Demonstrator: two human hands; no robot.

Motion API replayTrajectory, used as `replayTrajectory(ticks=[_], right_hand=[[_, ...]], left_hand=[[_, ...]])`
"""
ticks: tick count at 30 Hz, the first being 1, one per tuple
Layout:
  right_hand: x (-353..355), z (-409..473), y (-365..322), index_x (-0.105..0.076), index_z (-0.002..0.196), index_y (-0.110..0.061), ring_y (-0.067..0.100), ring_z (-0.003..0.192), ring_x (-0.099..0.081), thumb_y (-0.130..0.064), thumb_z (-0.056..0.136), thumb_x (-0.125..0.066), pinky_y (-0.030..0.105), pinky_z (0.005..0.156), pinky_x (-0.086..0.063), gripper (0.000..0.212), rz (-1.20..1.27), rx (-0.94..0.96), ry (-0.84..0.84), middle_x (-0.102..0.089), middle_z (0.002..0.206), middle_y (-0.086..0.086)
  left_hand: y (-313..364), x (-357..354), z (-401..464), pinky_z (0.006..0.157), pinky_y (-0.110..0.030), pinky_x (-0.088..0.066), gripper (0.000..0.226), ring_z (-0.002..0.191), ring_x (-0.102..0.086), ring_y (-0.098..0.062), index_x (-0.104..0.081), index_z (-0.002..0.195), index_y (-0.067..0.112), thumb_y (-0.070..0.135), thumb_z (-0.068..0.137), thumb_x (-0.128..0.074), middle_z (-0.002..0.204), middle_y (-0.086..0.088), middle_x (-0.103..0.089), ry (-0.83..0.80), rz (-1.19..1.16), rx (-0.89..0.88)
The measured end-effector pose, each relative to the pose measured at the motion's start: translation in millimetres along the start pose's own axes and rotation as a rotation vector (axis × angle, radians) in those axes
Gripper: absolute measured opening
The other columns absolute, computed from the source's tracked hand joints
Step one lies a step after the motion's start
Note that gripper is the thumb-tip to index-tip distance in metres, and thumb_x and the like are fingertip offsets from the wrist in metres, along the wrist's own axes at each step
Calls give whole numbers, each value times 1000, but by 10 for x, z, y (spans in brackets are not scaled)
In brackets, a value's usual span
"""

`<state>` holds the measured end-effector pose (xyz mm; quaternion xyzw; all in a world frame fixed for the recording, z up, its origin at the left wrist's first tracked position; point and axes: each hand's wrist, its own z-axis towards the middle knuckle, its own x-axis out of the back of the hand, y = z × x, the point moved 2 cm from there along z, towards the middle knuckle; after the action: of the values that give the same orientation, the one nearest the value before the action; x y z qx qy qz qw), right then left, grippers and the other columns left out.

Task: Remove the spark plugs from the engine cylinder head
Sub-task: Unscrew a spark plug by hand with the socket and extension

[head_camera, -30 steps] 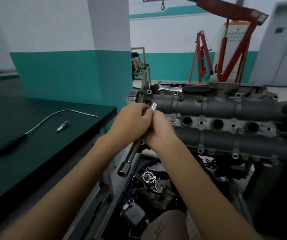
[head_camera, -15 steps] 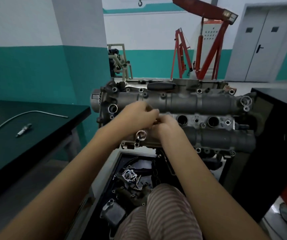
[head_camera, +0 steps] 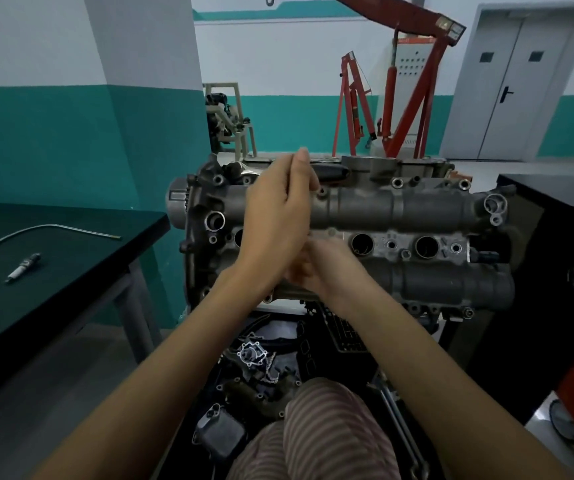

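Left hand: fingers straight, together, raised over the grey cast-metal engine cylinder head — holding nothing visible.
Right hand: just below; grip hidden, cannot tell.
Silver-and-black spark plug: dark counter, far left of fingers.

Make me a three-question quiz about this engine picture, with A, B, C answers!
1. Where is the loose spark plug?
A. On the dark bench
B. In a hand
C. On the floor

2. What colour is the hoist at the back?
A. Yellow
B. Red
C. Blue

3. The two round wells right of the hands look:
A. Capped
B. Taped over
C. Open

Answers: 1 A, it lies on the bench beside a bent rod; 2 B, its frame is red; 3 C, both show as dark open holes.
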<state>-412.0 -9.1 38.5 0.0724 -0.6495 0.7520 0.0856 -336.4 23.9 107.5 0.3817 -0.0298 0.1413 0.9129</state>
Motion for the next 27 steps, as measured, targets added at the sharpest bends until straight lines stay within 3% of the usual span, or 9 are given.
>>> replayTrajectory(ticks=[2,4,6,8,11,13,17,24,27], right_hand=[[82,-45,48,-57,81,-5,19,67,-57,-16,89,-54,32,62,-46,13,-373,228,143,-62,79,8],[151,-41,77,-52,94,-7,17,75,-53,-24,85,-60,31,63,-43,21,-600,433,264,-57,87,3],[162,0,-4,-49,92,-11,14,74,-49,-24,82,-58,27,58,-35,18,-607,548,213,-54,85,-1],[169,77,-29,-43,78,-18,12,66,-43,-22,80,-54,20,51,-26,12,-597,566,165,-49,76,-5],[195,121,28,-47,77,-17,10,62,-38,-19,82,-56,14,48,-20,11,-673,652,181,-51,72,-3],[186,162,75,-54,87,-9,14,63,-45,-19,83,-57,18,48,-25,12,-688,672,180,-59,77,2],[168,223,110,-52,95,-6,25,70,-56,-21,87,-52,37,58,-43,16,-712,626,145,-60,77,6],[113,174,116,-52,101,-5,28,71,-57,-16,89,-50,38,63,-45,16,-733,661,161,-62,83,11],[106,159,134,-51,104,-5,26,72,-58,-15,91,-50,31,59,-39,17,-755,693,184,-62,86,9]], left_hand=[[23,-38,74,49,-23,-29,38,48,-35,-6,-47,68,21,28,102,-32,55,8,-40,23,-10,-13],[26,-92,114,50,-18,-29,38,48,-37,-2,-47,69,22,29,102,-32,56,10,-42,46,7,-26],[-28,-146,111,51,-15,-30,37,49,-38,-2,-48,69,20,28,102,-32,56,11,-42,63,-3,-17],[-142,-196,66,52,-19,-31,36,48,-38,-3,-49,71,17,26,102,-33,55,10,-42,67,-8,22],[-256,-221,2,50,-26,-32,34,47,-36,-6,-48,72,16,22,102,-33,53,7,-40,155,-48,24],[-281,-243,-18,50,-27,-32,33,47,-37,-8,-46,71,20,22,101,-32,54,7,-41,209,-96,-2],[-292,-309,-104,48,-30,-30,29,47,-35,-11,-45,72,21,24,98,-32,54,8,-40,201,-134,-52],[-376,-313,-138,50,-24,-27,31,46,-34,-5,-47,71,23,27,98,-32,50,13,-40,144,-247,-60],[-394,-315,-151,50,-23,-28,31,47,-36,-3,-48,72,24,30,98,-32,51,14,-41,165,-251,-101]])
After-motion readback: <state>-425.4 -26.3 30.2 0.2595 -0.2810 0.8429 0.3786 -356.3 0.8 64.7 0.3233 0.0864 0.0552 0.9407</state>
